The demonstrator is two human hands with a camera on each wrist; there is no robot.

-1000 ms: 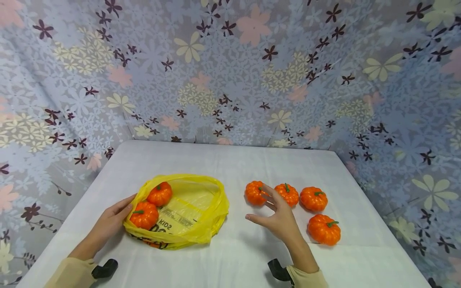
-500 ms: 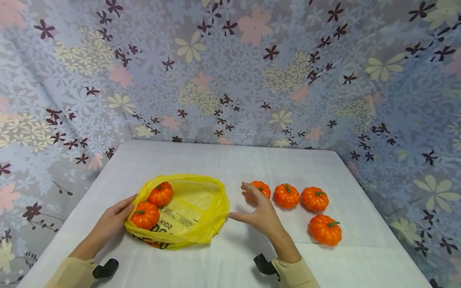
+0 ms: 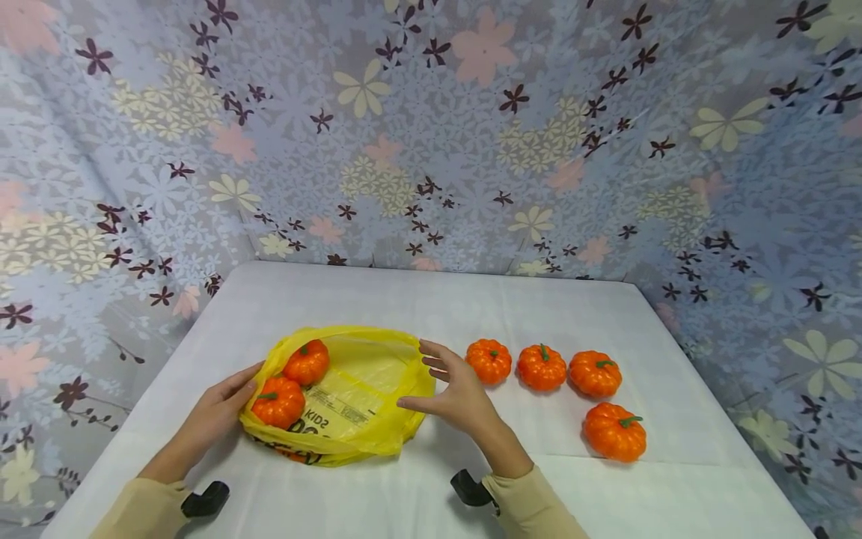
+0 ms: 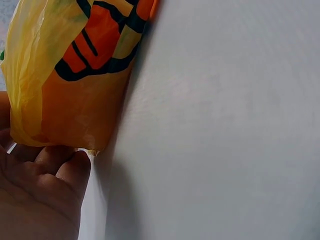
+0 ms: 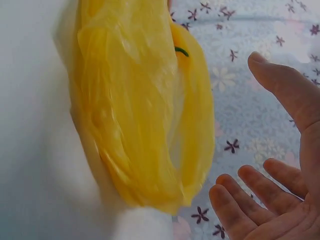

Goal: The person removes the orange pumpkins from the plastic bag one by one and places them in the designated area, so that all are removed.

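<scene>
Your left hand [image 3: 214, 412] touched yellow bag [image 3: 364, 445] at left, pinch unclear; right hand [image 3: 461, 395] spread near its right rim. Two pumpkins [image 3: 279, 402] showed inside, four on table [image 3: 458, 303]. Step looked like steadying bag; next probably needed rim grip.

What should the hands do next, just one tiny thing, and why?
I think the right hand should gently take the right side of the yellow bag. It is open, empty and beside that side, while the left hand touches the left side. With pumpkins leaning left inside, two hands would probably steady it better.
</scene>
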